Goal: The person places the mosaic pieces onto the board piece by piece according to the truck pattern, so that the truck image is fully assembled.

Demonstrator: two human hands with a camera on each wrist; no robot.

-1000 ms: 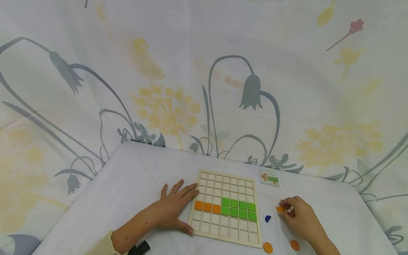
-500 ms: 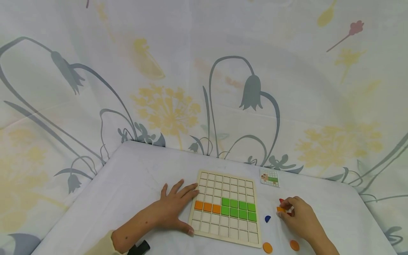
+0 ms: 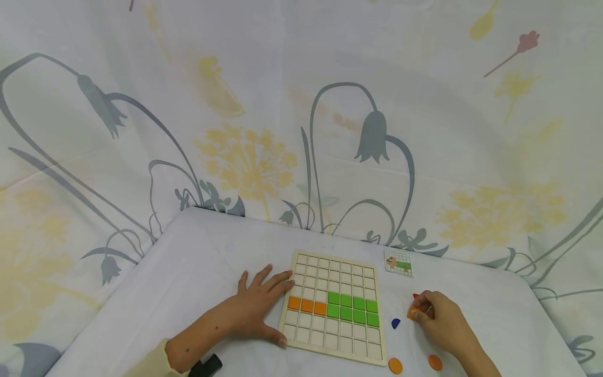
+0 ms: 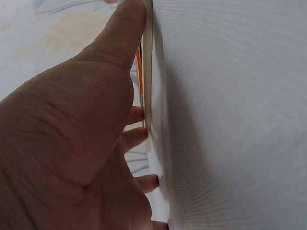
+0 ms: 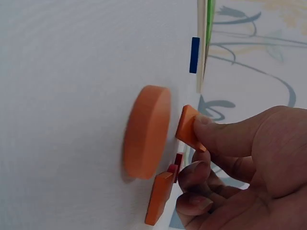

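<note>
My left hand (image 3: 256,309) lies with fingers spread at the left edge of a wooden grid board (image 3: 330,353). Its fingertips and thumb touch the board's frame. On the board, a row of orange square tiles (image 3: 306,307) meets a double row of green tiles (image 3: 346,308). To the right of the board, my right hand (image 3: 445,319) pinches an orange tile (image 5: 188,125) between thumb and index finger, just off the cloth. Below those fingers in the right wrist view are red pieces (image 5: 178,165) and another orange tile (image 5: 159,197). The hand partly hides them in the head view.
A blue half-round piece (image 3: 395,323) lies between board and right hand. Two orange discs, the left disc (image 3: 395,365) and the right disc (image 3: 435,362), lie nearer me. A small picture card (image 3: 398,263) sits behind. A black object (image 3: 206,366) is beside my left wrist.
The orange tile has turned between my right fingers, and a red piece has come into sight behind them. My left hand and the board stay where they were.
</note>
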